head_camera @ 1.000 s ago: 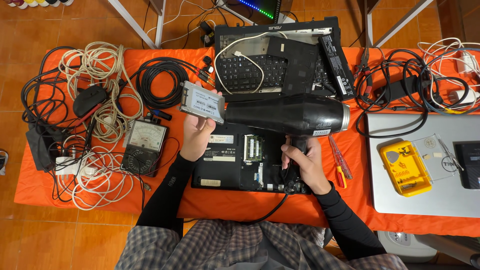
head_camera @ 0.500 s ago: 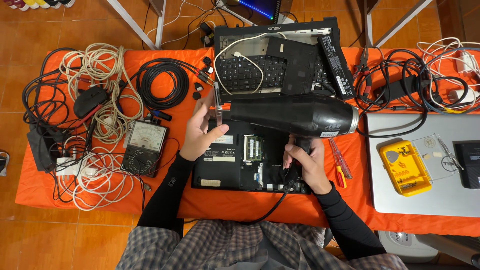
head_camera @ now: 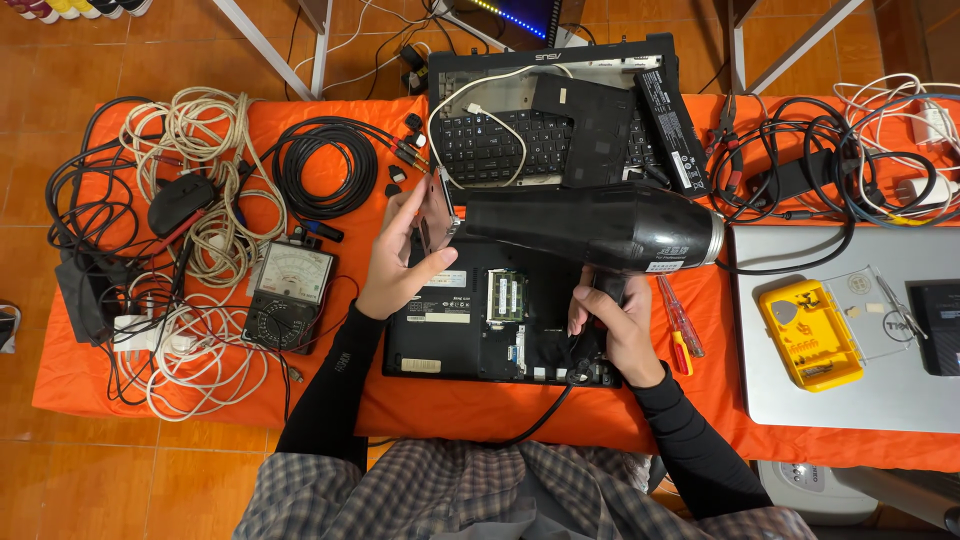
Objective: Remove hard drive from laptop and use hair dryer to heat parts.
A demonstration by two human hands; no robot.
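My left hand [head_camera: 400, 255] holds a small flat silver drive [head_camera: 436, 210] on edge, right in front of the nozzle of a black hair dryer [head_camera: 590, 225]. My right hand [head_camera: 615, 325] grips the dryer's handle, and the dryer points left at the drive. Under both lies an opened black laptop base [head_camera: 480, 320] with its circuit board and memory modules showing. The dryer's black cord [head_camera: 545, 415] runs down off the table edge toward me.
An orange cloth [head_camera: 450, 410] covers the table. Coiled cables [head_camera: 200, 180], a black cable coil [head_camera: 320, 165] and an analogue multimeter [head_camera: 285, 295] lie at left. A dismantled keyboard laptop [head_camera: 560, 120] sits behind. A silver laptop [head_camera: 850, 390] with a yellow bit case [head_camera: 810, 335] and a red-yellow screwdriver [head_camera: 680, 325] are at right.
My left hand has turned the silver drive from flat-facing to edge-on and brought it closer to the dryer's nozzle. The dryer and my right hand stayed nearly still.
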